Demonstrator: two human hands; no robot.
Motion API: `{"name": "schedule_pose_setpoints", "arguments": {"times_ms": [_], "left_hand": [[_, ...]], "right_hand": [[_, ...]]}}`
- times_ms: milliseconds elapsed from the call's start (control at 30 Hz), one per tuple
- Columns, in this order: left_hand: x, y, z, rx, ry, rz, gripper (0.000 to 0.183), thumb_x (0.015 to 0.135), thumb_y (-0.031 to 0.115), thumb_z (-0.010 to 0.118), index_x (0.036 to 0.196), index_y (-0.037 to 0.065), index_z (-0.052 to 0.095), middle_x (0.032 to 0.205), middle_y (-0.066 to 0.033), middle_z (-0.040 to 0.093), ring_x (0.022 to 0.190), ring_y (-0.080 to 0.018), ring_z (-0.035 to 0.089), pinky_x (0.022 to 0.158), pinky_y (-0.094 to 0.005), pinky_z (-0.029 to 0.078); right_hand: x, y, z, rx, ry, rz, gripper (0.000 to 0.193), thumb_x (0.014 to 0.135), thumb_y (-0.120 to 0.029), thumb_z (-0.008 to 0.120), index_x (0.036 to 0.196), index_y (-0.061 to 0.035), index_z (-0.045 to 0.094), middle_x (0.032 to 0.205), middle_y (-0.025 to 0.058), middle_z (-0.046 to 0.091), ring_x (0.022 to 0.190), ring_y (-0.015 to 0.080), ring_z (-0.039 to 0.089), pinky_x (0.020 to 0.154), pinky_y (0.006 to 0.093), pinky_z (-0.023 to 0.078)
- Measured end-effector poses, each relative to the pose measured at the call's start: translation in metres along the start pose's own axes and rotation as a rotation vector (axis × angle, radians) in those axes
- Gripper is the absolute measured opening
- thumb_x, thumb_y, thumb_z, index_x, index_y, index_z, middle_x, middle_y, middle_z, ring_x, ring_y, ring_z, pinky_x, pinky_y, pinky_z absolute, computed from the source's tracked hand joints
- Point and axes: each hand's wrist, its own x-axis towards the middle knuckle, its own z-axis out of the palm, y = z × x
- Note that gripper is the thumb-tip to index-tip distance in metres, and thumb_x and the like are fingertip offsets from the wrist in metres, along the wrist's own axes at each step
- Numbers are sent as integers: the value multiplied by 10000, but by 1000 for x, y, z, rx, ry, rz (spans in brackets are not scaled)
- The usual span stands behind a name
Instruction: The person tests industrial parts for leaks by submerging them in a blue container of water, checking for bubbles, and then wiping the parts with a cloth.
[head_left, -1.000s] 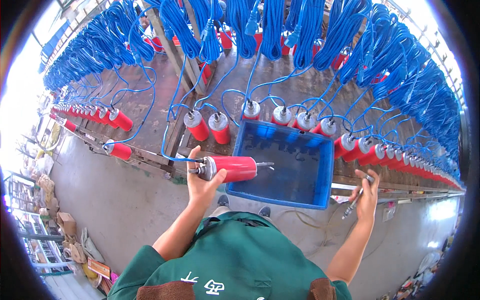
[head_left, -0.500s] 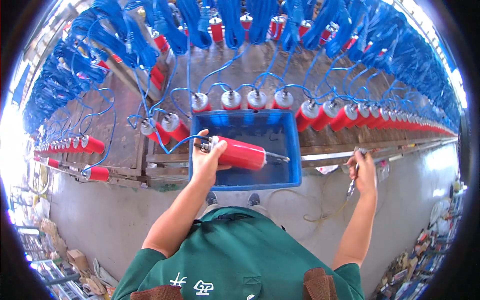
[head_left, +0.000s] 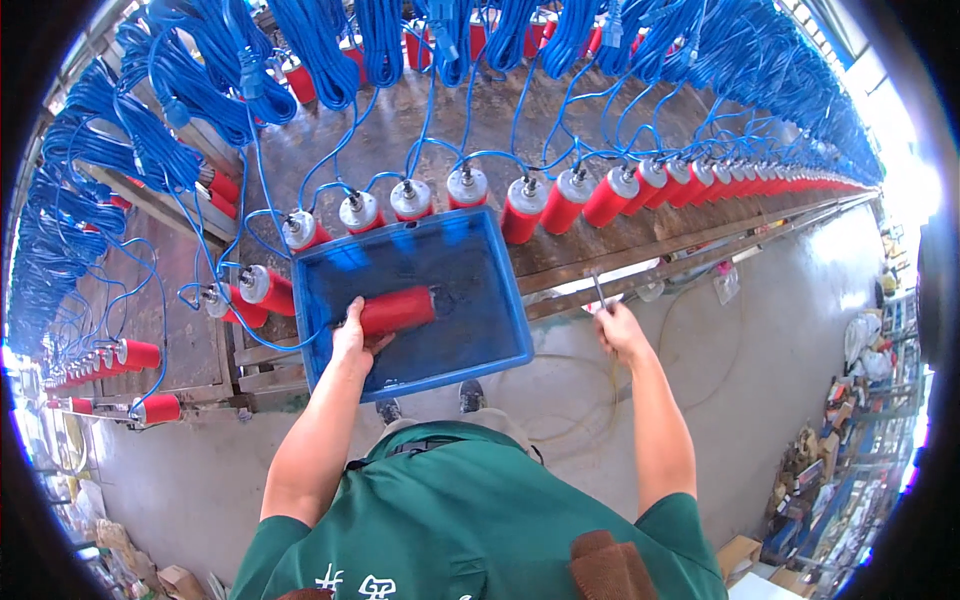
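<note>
My left hand (head_left: 352, 341) grips a red cylinder (head_left: 400, 310) by its left end, thumb and fingers wrapped round it; the cylinder lies sideways over the blue bin (head_left: 450, 378), and I cannot tell whether it touches the bottom. A blue cord (head_left: 284, 348) trails leftward from that end. My right hand (head_left: 622, 332), well apart past the bin's right side, clasps a thin tool (head_left: 599, 287). More cylinders (head_left: 562, 203) line the bench (head_left: 480, 118).

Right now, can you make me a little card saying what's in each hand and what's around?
Left hand: holding a red can over a blue tub
Right hand: holding a thin tool, kind unclear
Table: brown, with more red cans
Top of picture: blue cord bundles
Shirt: green
</note>
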Motion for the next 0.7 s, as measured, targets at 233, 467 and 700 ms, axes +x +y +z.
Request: {"name": "schedule_pose_setpoints", "arguments": {"times_ms": [233,467,700], "left_hand": [[-5,-5,-22,-18,-47,-49,358,1008,125,622,1347,32,556,1319,-187,599,1151,-440,658,948,-608,601],[-75,17,-27,281,-229,125,673,1009,141,668,1601,10,375,1548,-196,462,1367,-425,547,1013,-565,583],[-87,6,-40,1090,-348,714,535,1004,217,693,1477,-11,585,1420,-197,676,1156,-253,708,982,-353,543]], "right_hand": [[109,-13,6,-569,354,-342,450,875,-116,646,1298,35,617,1321,333,614,1227,509,607,1060,512,505],[115,-20,59,-838,367,-331,616,912,-4,554,1523,-14,472,1465,272,510,1321,509,508,1149,546,438],[82,2,66,-695,546,-536,541,887,-132,715,1406,-19,608,1381,238,572,1301,411,556,1127,530,429]]}}
